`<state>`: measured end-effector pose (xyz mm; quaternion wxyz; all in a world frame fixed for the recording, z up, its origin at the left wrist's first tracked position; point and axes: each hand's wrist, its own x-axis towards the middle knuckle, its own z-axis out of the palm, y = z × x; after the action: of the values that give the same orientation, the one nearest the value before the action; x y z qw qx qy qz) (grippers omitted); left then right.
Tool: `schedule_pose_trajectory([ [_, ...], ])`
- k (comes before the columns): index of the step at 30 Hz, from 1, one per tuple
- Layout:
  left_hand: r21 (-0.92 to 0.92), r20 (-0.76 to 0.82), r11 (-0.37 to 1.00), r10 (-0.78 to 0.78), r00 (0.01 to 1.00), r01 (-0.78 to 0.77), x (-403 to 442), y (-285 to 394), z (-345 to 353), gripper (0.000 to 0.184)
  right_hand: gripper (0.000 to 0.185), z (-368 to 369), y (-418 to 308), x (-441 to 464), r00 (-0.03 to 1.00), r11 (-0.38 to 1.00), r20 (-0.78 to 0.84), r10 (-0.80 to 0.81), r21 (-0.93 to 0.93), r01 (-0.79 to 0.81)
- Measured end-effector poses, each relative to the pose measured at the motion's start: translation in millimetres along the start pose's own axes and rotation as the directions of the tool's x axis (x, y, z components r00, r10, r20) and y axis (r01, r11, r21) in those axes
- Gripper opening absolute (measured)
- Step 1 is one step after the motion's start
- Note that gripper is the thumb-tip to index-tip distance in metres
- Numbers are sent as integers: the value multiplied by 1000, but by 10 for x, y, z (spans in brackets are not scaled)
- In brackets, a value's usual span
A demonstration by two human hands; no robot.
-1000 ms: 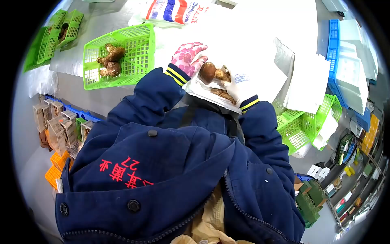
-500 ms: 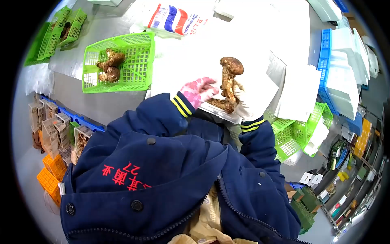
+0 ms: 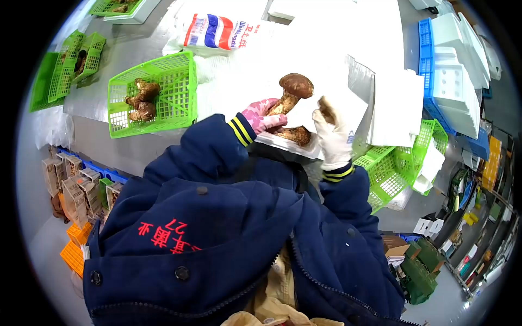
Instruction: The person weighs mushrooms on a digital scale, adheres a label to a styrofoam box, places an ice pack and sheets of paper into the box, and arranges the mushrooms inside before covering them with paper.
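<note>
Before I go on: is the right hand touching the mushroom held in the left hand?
Apart. The head view shows a clear white gap between the right hand and the mushroom in the left hand.

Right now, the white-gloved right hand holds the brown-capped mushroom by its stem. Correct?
Wrong hand: in the head view, the pink-gloved left hand holds the brown-capped mushroom by its stem; the white-gloved right hand doesn't.

Mushroom (image 3: 297, 86) (brown-capped) in pink-gloved left hand (image 3: 261, 115).
</note>
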<state>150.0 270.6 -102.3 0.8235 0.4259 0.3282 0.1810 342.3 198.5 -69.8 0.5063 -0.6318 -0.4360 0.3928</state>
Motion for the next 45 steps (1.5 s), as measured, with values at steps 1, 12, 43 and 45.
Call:
schedule_pose_trajectory([
  [1,48,6,999,-24,1000,23,37,8,-6,36,48,-108,-6,73,981,964,28,-190,-184,192],
  [12,362,72,928,-123,990,89,339,-293,-86,60,70,-396,645,200,936,989,331,119,39,-140],
  [43,994,85,103,-405,910,-47,893,-715,44,35,50,-944,1246,-283,973,970,-124,196,169,-174],
  [45,966,155,252,-370,916,-62,858,-740,-211,38,48,-934,1284,-271,965,973,-150,216,113,-201],
])
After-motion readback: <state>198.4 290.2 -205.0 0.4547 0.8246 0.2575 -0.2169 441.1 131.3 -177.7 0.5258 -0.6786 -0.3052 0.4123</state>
